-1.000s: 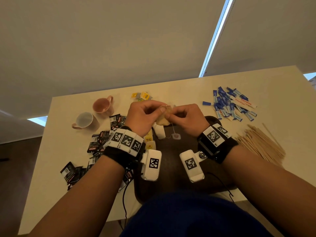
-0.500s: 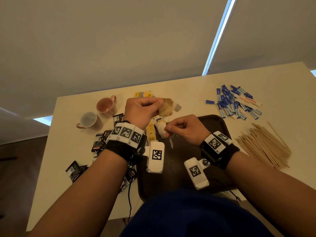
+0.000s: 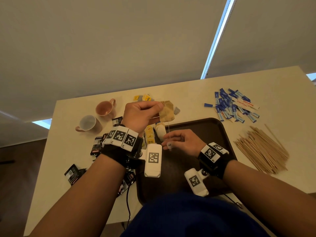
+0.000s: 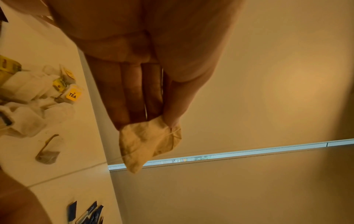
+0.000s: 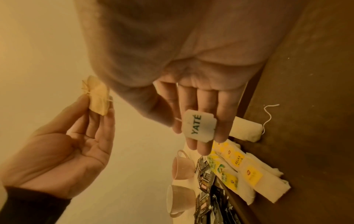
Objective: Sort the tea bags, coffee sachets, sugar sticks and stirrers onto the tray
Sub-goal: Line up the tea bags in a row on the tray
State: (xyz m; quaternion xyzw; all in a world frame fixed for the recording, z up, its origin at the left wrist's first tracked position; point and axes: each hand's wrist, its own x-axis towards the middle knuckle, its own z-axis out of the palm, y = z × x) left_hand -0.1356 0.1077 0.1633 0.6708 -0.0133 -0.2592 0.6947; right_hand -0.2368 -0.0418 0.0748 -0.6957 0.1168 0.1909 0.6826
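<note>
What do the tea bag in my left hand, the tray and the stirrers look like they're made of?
Tea bag: thin filter paper, matte, creased and slightly see-through. Tray: probably plastic, dark brown, smooth with a moulded rounded rim. Stirrers: likely unfinished wood, pale tan, thin flat sticks.

"YATÉ" is being shown on a white paper tag (image 5: pixel 199 125); "TEA" on a yellow tag (image 4: pixel 73 95); "RELAX" on a yellow tea-bag label (image 5: pixel 237 161).
</note>
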